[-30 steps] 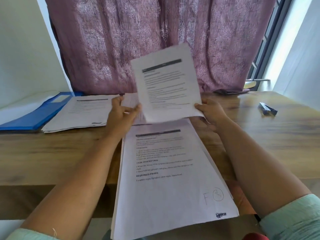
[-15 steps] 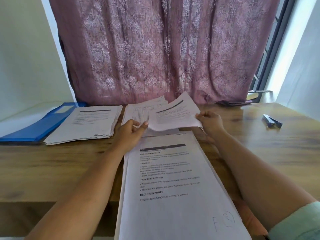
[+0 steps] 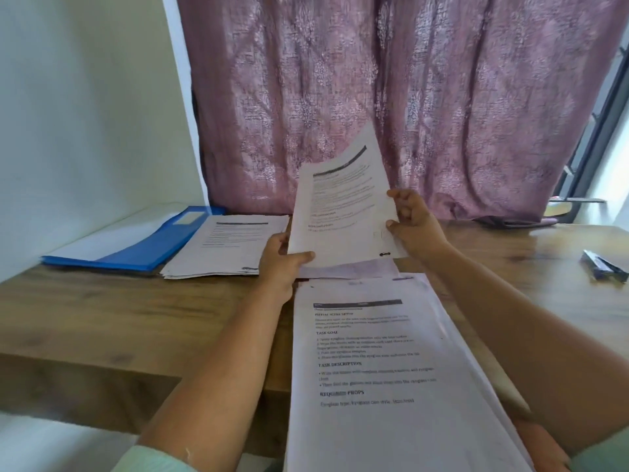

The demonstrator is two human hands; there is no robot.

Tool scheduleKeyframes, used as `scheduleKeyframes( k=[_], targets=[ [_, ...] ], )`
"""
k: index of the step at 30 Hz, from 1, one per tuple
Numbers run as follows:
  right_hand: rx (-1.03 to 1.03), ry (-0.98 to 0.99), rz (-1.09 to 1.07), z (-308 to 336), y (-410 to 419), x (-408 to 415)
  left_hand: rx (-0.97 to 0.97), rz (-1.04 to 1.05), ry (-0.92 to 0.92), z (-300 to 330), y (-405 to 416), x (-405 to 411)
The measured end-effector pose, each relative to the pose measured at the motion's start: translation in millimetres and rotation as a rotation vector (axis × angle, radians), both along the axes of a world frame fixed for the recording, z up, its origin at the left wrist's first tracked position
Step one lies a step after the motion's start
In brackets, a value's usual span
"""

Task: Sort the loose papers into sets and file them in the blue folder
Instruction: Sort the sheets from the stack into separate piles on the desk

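Since half a second ago, when it was lying low and nearly flat over the middle pile, a printed sheet [image 3: 340, 212] is being raised and tilted upright before the curtain [image 3: 408, 97]. At far left, the blue folder [image 3: 143, 243] is lying closed on the wooden table [image 3: 102, 311], touching the wall, with a sorted set [image 3: 228, 247] resting just beside it. Next, the sheet's lower left corner is being pinched by the left hand [image 3: 282, 264], thumb on top. Its right edge is being gripped by the right hand [image 3: 412, 223], fingers curled round it. Beneath the sheet a small pile [image 3: 350, 269] is showing, and a thick stack [image 3: 374, 369] is overhanging the near table edge. A dark object [image 3: 604, 265], too blurred to name, is lying far right. The sheet is looking thin, white, slightly bowed, with a black header bar. It is judged that the overhanging stack could be slid off if nudged by a forearm, or the sheet misfiled if its heading is misread.
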State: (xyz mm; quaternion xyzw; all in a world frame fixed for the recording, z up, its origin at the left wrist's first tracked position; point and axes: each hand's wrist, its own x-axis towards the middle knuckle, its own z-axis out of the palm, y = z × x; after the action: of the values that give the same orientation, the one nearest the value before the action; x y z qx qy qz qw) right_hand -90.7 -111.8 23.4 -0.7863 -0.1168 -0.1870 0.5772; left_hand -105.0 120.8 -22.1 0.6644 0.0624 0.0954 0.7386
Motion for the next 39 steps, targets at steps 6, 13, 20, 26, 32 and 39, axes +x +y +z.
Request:
scheduleKeyframes(
  k=[6, 13, 20, 26, 32, 39],
  targets=[
    [-0.029, 0.081, -0.048, 29, 62, 2, -0.028, 0.452, -0.171, 18, 55, -9],
    [-0.107, 0.306, 0.15, 3, 147, 19, 0.073, 0.661, -0.118, -1, 135, -9],
    [-0.211, 0.363, 0.198, -14, 189, 24, 0.015, 0.725, -0.006, -10, 163, -8],
    [-0.339, 0.451, 0.345, -18, 187, 13, 0.164, 0.538, 0.099, -9, 157, -7],
    [-0.288, 0.442, 0.432, 1, 142, -8, 0.463, 0.573, 0.179, -5, 146, -17],
    [-0.208, 0.397, 0.121, 1, 21, -24, 0.882, 0.369, -0.163, -15, 78, -43]
  ],
)
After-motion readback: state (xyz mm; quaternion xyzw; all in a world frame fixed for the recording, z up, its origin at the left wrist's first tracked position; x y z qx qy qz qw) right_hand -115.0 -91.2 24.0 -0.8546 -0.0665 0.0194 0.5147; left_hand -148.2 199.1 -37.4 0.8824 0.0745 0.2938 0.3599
